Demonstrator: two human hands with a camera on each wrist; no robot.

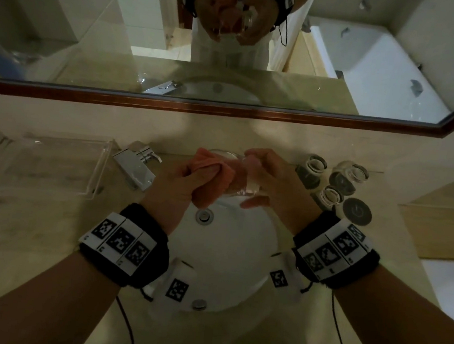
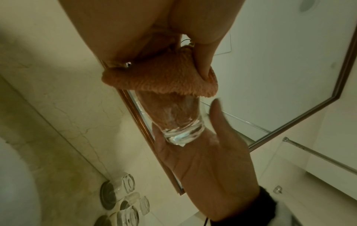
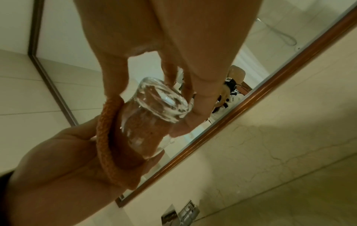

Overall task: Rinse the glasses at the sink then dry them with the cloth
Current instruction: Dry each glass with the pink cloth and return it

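One glass [image 1: 242,182] is held above the sink [image 1: 229,257], lying roughly on its side between two hands. Its thick base points toward the right hand [image 1: 271,186], and its mouth points toward the left hand [image 1: 184,179]. An orange cloth [image 1: 209,167] is stuffed into the mouth of the glass and folds back over its rim; through the clear wall the cloth shows inside the glass. In the left wrist view the left thumb and fingers [image 2: 203,65] pinch the cloth against the rim. The right hand grasps the base end, with fingers curled round it and the thumb reaching under; in the right wrist view a fingertip presses the edge of the wet base.

Three more glasses [image 1: 332,181] stand mouth down on the counter [image 1: 37,226] to the right of the sink, close together, on or beside dark round coasters [image 1: 357,210]. A chrome tap [image 1: 135,166] sits at the back left of the sink, and a clear tray [image 1: 45,164] lies further left. Above the counter hangs a mirror [image 1: 226,108] with a brown frame, reflecting the hands. Both wrists wear black bands with patterned white tags.
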